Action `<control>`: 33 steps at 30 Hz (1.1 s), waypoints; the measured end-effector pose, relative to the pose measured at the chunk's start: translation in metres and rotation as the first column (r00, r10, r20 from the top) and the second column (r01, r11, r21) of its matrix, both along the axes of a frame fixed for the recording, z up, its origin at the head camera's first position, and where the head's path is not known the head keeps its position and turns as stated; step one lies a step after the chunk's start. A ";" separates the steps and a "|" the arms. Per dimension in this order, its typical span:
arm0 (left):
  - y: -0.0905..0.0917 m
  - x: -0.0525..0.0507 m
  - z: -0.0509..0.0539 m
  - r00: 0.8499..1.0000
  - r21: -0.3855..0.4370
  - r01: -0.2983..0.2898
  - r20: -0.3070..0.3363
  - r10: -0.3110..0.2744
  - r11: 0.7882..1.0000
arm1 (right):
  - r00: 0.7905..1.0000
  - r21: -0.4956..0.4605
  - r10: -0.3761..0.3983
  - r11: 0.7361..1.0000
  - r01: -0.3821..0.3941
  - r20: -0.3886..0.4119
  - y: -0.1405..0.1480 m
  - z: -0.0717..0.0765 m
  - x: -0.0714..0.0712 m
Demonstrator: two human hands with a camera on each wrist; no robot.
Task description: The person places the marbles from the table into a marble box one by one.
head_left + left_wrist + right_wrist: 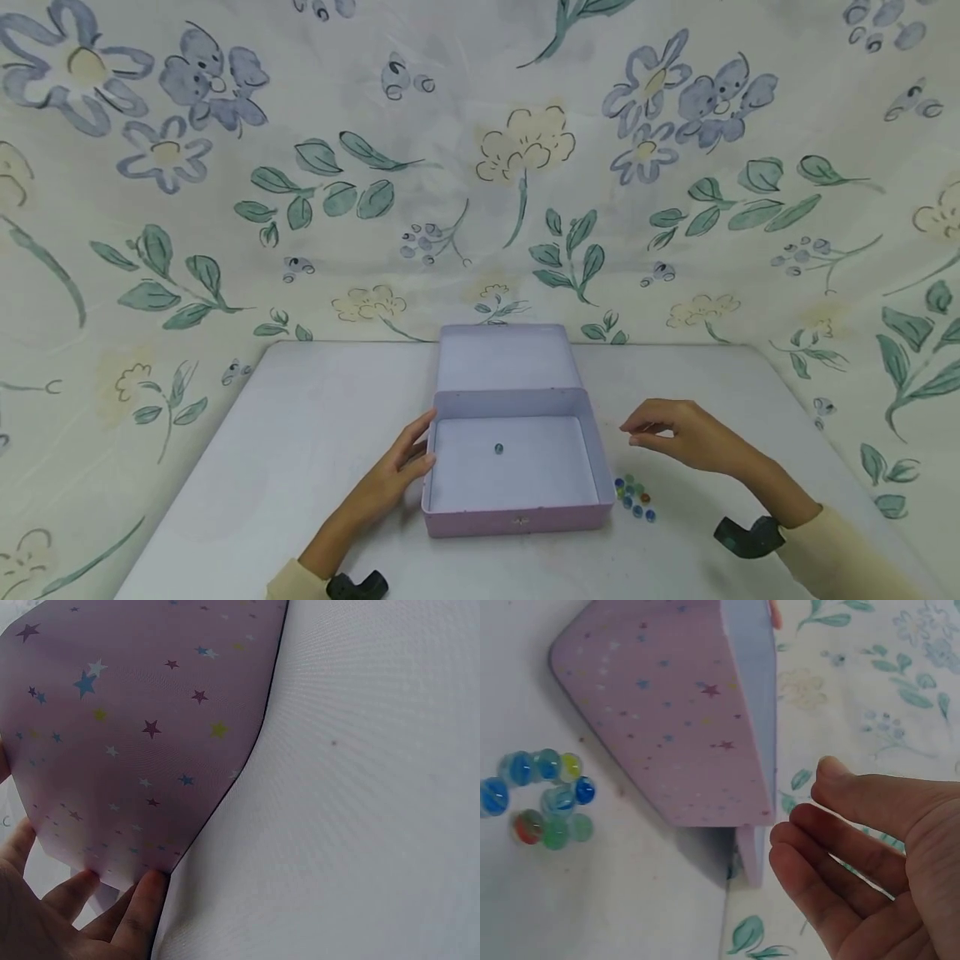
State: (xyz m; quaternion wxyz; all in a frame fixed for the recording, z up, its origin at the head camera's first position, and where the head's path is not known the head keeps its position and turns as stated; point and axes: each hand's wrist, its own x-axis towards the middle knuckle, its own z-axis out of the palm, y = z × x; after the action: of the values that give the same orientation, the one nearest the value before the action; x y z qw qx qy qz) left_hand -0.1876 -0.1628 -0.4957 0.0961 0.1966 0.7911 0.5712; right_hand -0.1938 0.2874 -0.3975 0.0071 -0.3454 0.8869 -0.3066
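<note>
A lilac tin box (517,520) with a star pattern stands on the table, its hinged lid (510,357) raised at the back. One dark greenish glass marble (498,448) lies on the box floor. My left hand (390,475) rests against the box's left wall, fingertips touching the outside. Right of the box my right hand (693,435) hovers above the table, thumb and fingers loosely bent and apart, with nothing between them. Below it, a cluster of several marbles (559,802) in blue, green, yellow and red lies beside the box's right wall.
The white table (300,433) extends around the box on both sides. Floral cloth (450,167) hangs behind the table and continues at its sides. Black straps (750,537) sit on both wrists.
</note>
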 end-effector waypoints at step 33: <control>-0.001 -0.001 0.003 0.999 0.005 0.002 0.036 -0.002 1.000 | 0.987 0.035 -0.056 0.998 0.051 0.151 0.004 -0.070 0.018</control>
State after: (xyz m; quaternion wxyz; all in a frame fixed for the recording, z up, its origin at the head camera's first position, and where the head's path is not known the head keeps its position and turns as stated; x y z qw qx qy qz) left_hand -0.1882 -0.1636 -0.4924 0.1105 0.1873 0.7877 0.5765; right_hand -0.1761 0.2910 -0.4675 0.0719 -0.2970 0.8974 -0.3183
